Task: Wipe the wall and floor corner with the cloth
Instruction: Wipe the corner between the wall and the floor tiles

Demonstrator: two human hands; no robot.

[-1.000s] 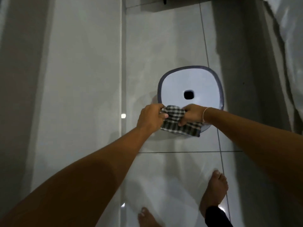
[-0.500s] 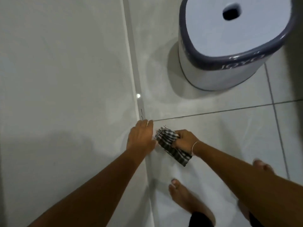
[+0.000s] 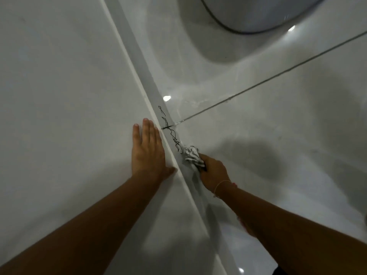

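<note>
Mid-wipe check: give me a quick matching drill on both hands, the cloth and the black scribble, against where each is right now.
Things:
1. left hand
2. right hand
3. cloth
4. black scribble

Places:
A. bunched at the scribble's near end
B. flat on the wall
C. along the wall-floor strip
D. low by the floor, gripping fabric

Pairs: 1-B, 2-D, 3-A, 4-C

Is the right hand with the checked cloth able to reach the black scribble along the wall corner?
Probably yes: the right hand holds the checked cloth at the black scribble's near end, nothing between.
</note>
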